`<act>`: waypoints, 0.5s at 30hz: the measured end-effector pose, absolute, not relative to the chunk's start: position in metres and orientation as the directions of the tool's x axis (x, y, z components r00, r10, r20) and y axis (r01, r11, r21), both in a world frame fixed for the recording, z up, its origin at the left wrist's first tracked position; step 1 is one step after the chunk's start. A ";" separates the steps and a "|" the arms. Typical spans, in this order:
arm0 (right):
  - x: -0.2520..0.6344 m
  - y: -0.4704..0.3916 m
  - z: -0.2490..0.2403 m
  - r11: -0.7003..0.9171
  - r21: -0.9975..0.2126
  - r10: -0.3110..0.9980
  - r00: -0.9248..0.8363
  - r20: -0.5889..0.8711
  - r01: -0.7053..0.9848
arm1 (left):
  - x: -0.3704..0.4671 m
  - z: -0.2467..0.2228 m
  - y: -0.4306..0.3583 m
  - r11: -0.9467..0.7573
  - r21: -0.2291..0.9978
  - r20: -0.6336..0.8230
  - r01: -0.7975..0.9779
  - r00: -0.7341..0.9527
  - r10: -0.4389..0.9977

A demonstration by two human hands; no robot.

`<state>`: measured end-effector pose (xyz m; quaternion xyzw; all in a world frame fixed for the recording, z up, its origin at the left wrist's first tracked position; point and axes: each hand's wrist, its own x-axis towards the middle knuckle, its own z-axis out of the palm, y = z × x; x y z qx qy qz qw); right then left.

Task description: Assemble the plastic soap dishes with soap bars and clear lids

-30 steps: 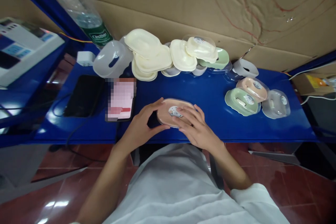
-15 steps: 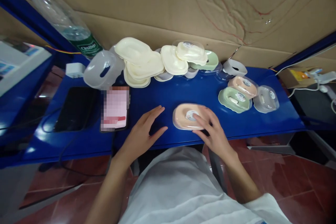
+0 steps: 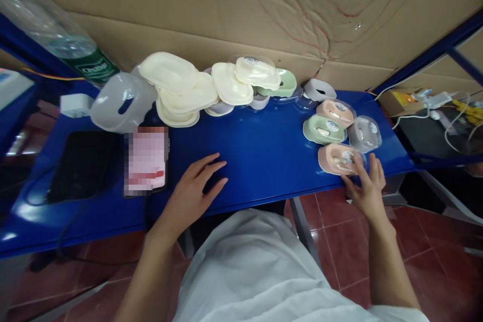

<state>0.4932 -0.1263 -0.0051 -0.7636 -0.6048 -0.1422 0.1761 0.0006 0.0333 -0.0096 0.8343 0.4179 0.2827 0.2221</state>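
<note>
Touching: right hand (image 3: 368,191) at the right end of a peach container (image 3: 334,158), table's right part.
Container: long axis roughly left to right, near and about parallel to the table's (image 3: 245,146) front edge; green container (image 3: 319,131) just behind, grey container (image 3: 365,133) behind to the right. Right hand: thumb at near side, fingers over top; cannot tell if gripping. Left hand (image 3: 194,191): holding nothing, fingers spread, well apart leftward, blue surface stretching between.

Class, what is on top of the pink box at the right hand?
The pink box bears a pale label; the right hand hides part of the box's right side.
</note>
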 end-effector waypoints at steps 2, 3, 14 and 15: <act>0.505 -0.120 -0.003 -0.276 -0.063 0.852 0.274 0.446 0.959 | 0.001 -0.009 0.033 -0.554 0.606 0.288 0.571 0.492 0.822; 0.507 -0.117 -0.002 -0.303 -0.055 0.836 0.293 0.463 0.951 | 0.000 -0.009 0.033 -0.556 0.605 0.290 0.570 0.493 0.820; 0.497 -0.088 -0.019 -0.300 -0.342 0.779 0.436 0.451 0.890 | 0.001 -0.007 0.032 -0.548 0.604 0.274 0.578 0.495 0.824; 0.503 -0.087 -0.020 -0.336 -0.360 0.771 0.474 0.425 0.870 | 0.001 -0.007 0.033 -0.549 0.604 0.271 0.577 0.500 0.823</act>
